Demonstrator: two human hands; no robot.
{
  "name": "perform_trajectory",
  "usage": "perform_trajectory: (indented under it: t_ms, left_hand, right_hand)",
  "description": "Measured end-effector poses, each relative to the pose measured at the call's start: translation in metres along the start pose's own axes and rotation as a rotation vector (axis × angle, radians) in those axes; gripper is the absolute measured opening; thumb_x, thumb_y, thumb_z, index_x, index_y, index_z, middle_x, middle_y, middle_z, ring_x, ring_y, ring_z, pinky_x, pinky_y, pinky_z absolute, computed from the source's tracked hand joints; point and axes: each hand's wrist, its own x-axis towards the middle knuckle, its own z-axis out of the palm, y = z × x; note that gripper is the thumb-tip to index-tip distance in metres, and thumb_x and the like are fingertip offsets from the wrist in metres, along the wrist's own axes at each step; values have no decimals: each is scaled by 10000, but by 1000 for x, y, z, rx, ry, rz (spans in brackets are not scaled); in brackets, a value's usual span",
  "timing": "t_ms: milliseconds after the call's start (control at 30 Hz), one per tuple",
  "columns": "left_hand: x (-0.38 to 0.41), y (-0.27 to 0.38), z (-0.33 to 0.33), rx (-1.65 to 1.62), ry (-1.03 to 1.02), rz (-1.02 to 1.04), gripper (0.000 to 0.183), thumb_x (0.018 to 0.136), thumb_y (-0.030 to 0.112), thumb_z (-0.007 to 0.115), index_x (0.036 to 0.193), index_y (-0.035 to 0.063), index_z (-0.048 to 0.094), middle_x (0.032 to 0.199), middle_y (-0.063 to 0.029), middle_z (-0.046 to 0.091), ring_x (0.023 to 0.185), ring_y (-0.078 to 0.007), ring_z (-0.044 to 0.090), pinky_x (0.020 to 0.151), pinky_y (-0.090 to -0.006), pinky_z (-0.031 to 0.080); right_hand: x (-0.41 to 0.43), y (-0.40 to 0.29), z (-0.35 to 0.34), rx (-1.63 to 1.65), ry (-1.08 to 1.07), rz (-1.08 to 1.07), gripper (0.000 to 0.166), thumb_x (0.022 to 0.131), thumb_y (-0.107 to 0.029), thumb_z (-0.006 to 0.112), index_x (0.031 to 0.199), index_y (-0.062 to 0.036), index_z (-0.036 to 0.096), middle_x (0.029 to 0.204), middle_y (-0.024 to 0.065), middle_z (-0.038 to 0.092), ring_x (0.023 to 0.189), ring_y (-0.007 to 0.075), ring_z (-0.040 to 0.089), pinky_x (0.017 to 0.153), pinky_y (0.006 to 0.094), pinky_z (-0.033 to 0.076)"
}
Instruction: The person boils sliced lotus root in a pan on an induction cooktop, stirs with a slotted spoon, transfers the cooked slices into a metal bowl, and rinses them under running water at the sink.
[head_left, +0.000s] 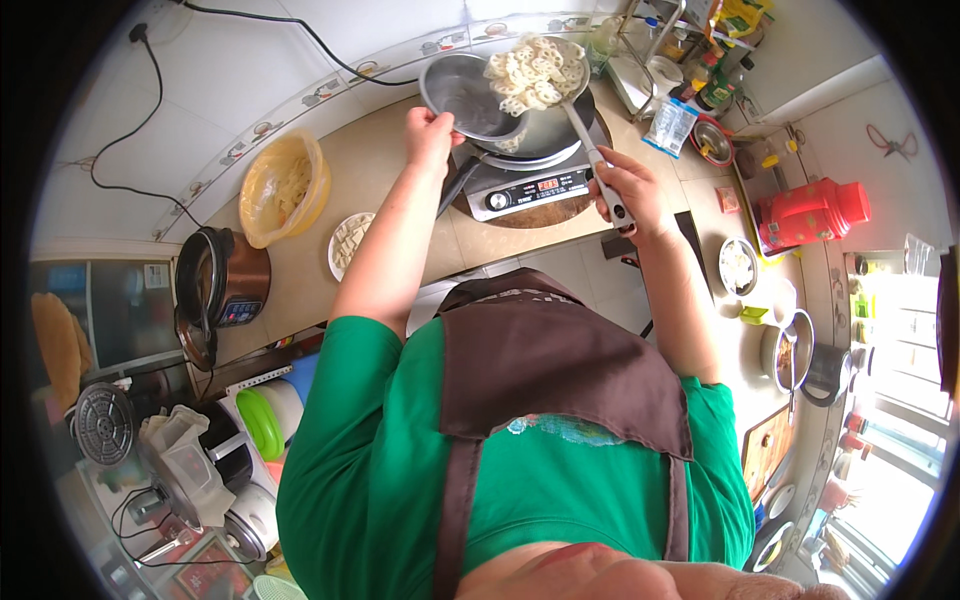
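Observation:
My left hand (433, 139) grips the near rim of a grey metal bowl (469, 97), which is tilted beside and partly over the wok's left side. In my right hand (628, 187) is the handle of a metal skimmer (577, 112), its head heaped with sliced lotus root (536, 73) and held above the wok. The dark wok (546, 133) rests on an induction cooker (529, 193) with a lit display. A few slices show low in the wok, near the bowl's rim. The inside of the bowl that shows holds no slices.
Left on the counter are a yellow lined basin (319, 184), a plate of white cubes (346, 244) and an electric cooker (251, 274). At right stand seasoning bottles (720, 86), a blue-white packet (671, 126), a red thermos (814, 212), a small bowl (738, 266) and a metal pot (801, 352).

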Motion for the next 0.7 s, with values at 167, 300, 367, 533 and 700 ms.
perform_trajectory:
  t_ms: [167, 300, 367, 533, 700]
  left_hand:
    - [5, -15, 12, -183, -19, -149, 73, 844, 67, 565, 884, 22, 523, 742, -97, 604, 577, -178, 588, 568, -304, 535]
    - [5, -30, -4, -319, 7, -199, 66, 837, 74, 570, 871, 30, 535, 718, -84, 591, 558, -177, 572, 566, -312, 533]
    - [3, -36, -15, -338, 7, -198, 72, 833, 75, 576, 874, 31, 537, 705, -78, 586, 554, -178, 569, 568, -314, 532]
    - [1, -33, -37, -410, -44, -148, 57, 839, 72, 574, 889, 45, 571, 702, -67, 602, 569, -169, 580, 564, -304, 525]
    - [-8, -25, -69, -449, 11, -107, 81, 837, 53, 572, 915, 75, 579, 704, -38, 602, 566, -141, 579, 560, -288, 530]
  right_hand:
    - [-7, 11, 27, -622, 78, 20, 442, 902, -157, 588, 1322, -33, 531, 745, 95, 631, 591, 174, 607, 518, 296, 498]
    - [-12, 24, 27, -1319, 154, -413, 511, 856, -151, 596, 1356, -99, 502, 855, 201, 655, 791, 351, 648, 706, 423, 518]
    - [-11, 22, 30, -1359, 183, -415, 527, 853, -150, 591, 1369, -108, 487, 886, 216, 659, 833, 376, 648, 750, 441, 515]
    - [29, 37, -4, -1281, 303, -460, 549, 850, -162, 558, 1386, -95, 460, 882, 228, 666, 824, 387, 655, 764, 465, 522]
    - [83, 36, -31, -1336, 339, -98, 541, 854, -209, 499, 1379, -82, 462, 974, 251, 670, 896, 398, 658, 813, 479, 519]
